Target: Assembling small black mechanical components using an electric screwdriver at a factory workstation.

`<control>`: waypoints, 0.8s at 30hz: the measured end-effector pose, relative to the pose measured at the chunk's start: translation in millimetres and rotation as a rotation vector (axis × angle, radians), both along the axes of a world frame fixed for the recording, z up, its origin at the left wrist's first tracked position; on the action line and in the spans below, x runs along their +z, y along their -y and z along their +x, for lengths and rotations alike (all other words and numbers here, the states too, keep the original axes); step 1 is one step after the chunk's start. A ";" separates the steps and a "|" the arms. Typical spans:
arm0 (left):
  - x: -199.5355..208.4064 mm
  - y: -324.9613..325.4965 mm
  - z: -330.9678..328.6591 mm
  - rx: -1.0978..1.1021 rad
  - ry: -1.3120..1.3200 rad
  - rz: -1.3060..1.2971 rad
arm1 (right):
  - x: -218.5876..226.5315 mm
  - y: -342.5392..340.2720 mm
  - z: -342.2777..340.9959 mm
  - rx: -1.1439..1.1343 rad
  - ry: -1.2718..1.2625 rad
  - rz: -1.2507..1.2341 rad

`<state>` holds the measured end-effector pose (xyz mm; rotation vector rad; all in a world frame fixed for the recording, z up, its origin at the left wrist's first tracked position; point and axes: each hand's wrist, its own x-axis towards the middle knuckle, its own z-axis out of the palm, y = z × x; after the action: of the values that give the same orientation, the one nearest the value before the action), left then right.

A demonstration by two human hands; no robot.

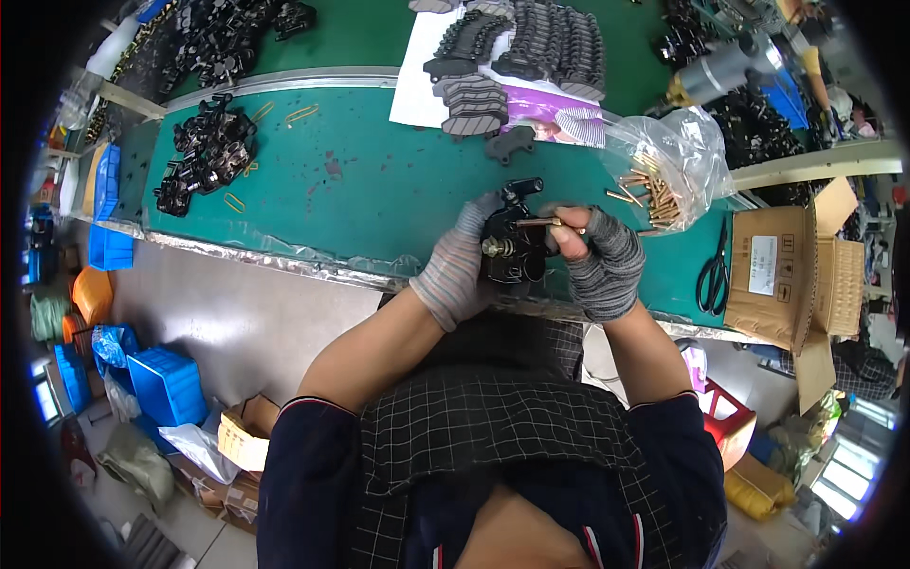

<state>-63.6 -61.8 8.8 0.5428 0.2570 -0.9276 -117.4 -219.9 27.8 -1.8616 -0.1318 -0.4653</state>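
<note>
Fitting a brass pin (536, 222) into a black brake caliper (512, 242) held over the near edge of the green workbench (379, 190): left hand (457, 270) clasps the caliper, right hand (599, 258) pinches the pin. Judged mid-insertion; seating calls for straight alignment with the bore. Bag of brass pins (664, 180) lies just right

Black scissors (713, 272), cardboard box (773, 275), blue crate (167, 384), stacked grey pads (531, 43)

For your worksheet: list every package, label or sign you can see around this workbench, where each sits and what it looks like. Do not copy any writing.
Clear plastic bag: on the green bench right of the hands, crumpled, holding brass pins.
Cardboard box: at the bench's right end, brown, flaps open.
White label: on that box's side, rectangular.
Purple-and-white packet: under the dark pads at the back, flat.
</note>
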 end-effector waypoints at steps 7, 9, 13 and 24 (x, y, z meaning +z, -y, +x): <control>-9.1 -2.4 0.3 0.018 0.086 0.091 | -4.7 0.0 15.6 0.110 0.248 -0.456; -15.4 -8.4 5.1 0.018 0.075 0.044 | 0.8 3.5 18.5 0.120 0.228 -0.582; -22.3 -17.1 19.7 0.026 0.001 -0.052 | 16.1 0.1 25.4 0.177 0.127 -0.810; -29.6 -20.9 51.8 0.257 0.041 0.014 | 3.1 -28.6 52.8 0.171 -0.078 -0.573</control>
<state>-11.9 -40.9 -20.7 0.5278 0.2893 -0.6657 -64.5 -191.3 30.9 -2.3988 -0.4022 -0.2467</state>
